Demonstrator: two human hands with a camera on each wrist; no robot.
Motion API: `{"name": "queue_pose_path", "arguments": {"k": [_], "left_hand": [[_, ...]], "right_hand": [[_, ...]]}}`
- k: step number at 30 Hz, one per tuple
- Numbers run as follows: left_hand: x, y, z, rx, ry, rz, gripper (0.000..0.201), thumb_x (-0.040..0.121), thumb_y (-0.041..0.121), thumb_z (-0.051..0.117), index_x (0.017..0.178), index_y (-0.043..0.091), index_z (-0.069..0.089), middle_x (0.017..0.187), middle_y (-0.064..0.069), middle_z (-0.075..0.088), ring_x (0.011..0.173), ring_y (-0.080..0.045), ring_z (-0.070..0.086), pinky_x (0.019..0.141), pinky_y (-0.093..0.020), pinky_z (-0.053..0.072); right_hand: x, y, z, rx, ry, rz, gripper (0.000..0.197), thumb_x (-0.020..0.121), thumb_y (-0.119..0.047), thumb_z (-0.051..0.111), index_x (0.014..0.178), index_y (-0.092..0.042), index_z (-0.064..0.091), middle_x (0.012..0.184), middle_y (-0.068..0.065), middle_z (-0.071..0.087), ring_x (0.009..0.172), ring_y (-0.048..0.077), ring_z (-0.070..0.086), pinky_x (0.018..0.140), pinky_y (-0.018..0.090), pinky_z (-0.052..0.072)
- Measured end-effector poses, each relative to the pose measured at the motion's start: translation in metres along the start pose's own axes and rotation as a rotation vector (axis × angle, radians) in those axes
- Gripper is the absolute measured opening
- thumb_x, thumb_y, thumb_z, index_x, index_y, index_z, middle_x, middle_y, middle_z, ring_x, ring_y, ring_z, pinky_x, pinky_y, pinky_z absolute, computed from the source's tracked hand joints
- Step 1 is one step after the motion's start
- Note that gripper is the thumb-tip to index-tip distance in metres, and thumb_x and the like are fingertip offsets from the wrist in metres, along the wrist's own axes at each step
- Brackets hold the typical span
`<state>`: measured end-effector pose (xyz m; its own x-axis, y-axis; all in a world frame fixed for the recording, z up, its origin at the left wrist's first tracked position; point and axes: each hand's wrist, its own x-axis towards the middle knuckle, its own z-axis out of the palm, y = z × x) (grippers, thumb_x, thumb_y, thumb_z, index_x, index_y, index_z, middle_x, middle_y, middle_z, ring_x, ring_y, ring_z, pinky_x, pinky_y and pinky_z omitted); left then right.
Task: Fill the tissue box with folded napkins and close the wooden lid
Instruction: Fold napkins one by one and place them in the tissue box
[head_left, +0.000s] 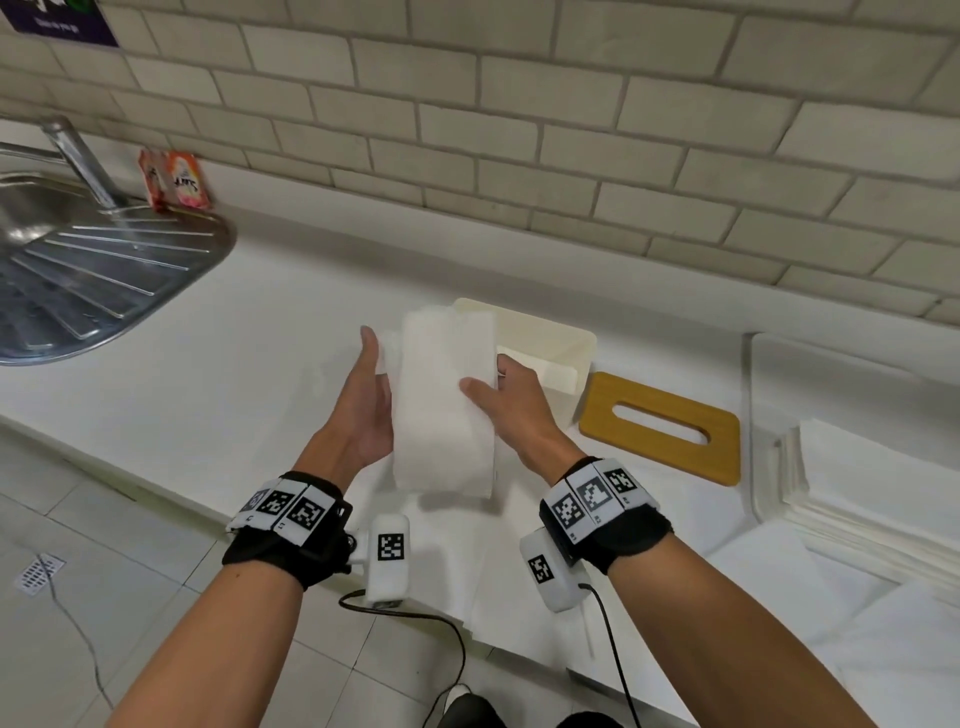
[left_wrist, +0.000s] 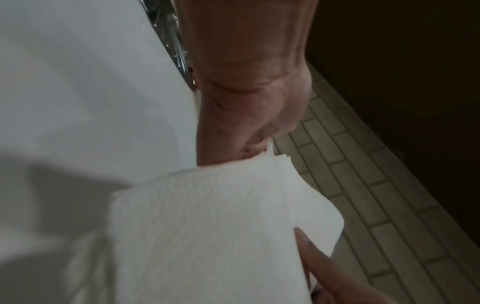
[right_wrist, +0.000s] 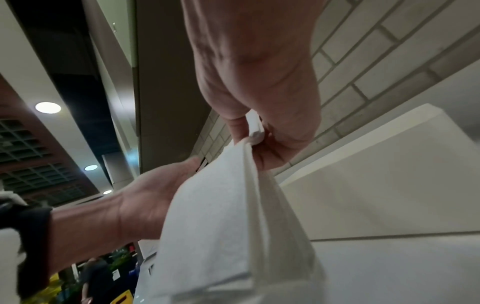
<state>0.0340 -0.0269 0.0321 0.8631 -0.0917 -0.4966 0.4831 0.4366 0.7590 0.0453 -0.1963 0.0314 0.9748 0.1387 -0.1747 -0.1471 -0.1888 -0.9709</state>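
A thick stack of folded white napkins (head_left: 444, 405) (left_wrist: 207, 226) (right_wrist: 221, 226) is held up between both hands over the counter. My left hand (head_left: 374, 374) (left_wrist: 249, 92) cups its left side with the thumb straight and the fingers hidden behind the paper. My right hand (head_left: 488, 384) (right_wrist: 254, 131) pinches the right edge, thumb on top and fingers beneath. Just behind the stack stands the cream tissue box (head_left: 545, 338) (right_wrist: 389, 185), lidless. The wooden lid (head_left: 660, 428), with an oval slot, lies flat on the counter to the right of the box.
A white tray (head_left: 769, 364) at the right carries a pile of napkins (head_left: 857, 483). Loose sheets (head_left: 467, 561) lie near the counter's front edge. A steel sink drainboard (head_left: 93, 275), a tap (head_left: 78, 156) and orange sachets (head_left: 176, 179) are at the left. A brick wall runs behind.
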Motion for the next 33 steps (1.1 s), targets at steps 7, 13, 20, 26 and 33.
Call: {"name": "queue_pose_path", "arguments": {"k": [7, 13, 20, 26, 33], "left_hand": [[-0.002, -0.009, 0.008, 0.227, -0.08, 0.136, 0.04, 0.087, 0.011, 0.066, 0.126, 0.003, 0.06, 0.127, -0.021, 0.063, 0.112, -0.037, 0.064, 0.099, -0.049, 0.049], [-0.004, -0.009, 0.011, 0.324, -0.113, 0.285, 0.038, 0.082, 0.003, 0.069, 0.12, 0.001, 0.063, 0.117, -0.02, 0.068, 0.107, -0.035, 0.066, 0.091, -0.046, 0.054], [-0.001, -0.026, 0.009, 0.355, -0.025, 0.39, 0.027, 0.079, 0.001, 0.072, 0.105, 0.001, 0.07, 0.098, -0.011, 0.075, 0.093, -0.023, 0.072, 0.077, -0.031, 0.056], [0.007, -0.033, 0.008, 0.342, 0.001, 0.433, 0.025, 0.077, -0.003, 0.073, 0.099, 0.008, 0.07, 0.089, -0.002, 0.077, 0.085, -0.015, 0.073, 0.07, -0.024, 0.056], [0.012, -0.05, 0.0, 0.316, 0.064, 0.448, 0.043, 0.072, -0.003, 0.077, 0.112, 0.006, 0.064, 0.101, -0.009, 0.074, 0.095, -0.024, 0.071, 0.077, -0.033, 0.057]], "right_hand": [[-0.004, 0.009, 0.0, 0.025, -0.011, -0.021, 0.061, 0.083, -0.037, 0.072, 0.132, -0.019, 0.04, 0.121, -0.003, 0.055, 0.104, 0.009, 0.058, 0.085, 0.029, 0.053], [-0.004, 0.021, -0.012, 0.153, -0.214, 0.024, 0.039, 0.085, -0.017, 0.072, 0.122, -0.011, 0.061, 0.117, 0.008, 0.07, 0.107, 0.024, 0.068, 0.096, 0.041, 0.054], [-0.005, 0.027, -0.008, 0.122, -0.106, -0.118, 0.022, 0.093, -0.016, 0.062, 0.114, -0.013, 0.065, 0.107, 0.005, 0.071, 0.101, 0.02, 0.068, 0.094, 0.038, 0.055], [-0.002, 0.036, -0.006, 0.131, -0.121, -0.176, 0.037, 0.093, -0.018, 0.063, 0.129, -0.014, 0.053, 0.118, -0.001, 0.067, 0.108, 0.009, 0.065, 0.09, 0.027, 0.054], [-0.001, 0.044, -0.003, 0.117, -0.098, -0.202, 0.029, 0.093, -0.009, 0.059, 0.112, -0.032, 0.056, 0.114, 0.0, 0.065, 0.11, 0.021, 0.062, 0.093, 0.036, 0.054]]}}
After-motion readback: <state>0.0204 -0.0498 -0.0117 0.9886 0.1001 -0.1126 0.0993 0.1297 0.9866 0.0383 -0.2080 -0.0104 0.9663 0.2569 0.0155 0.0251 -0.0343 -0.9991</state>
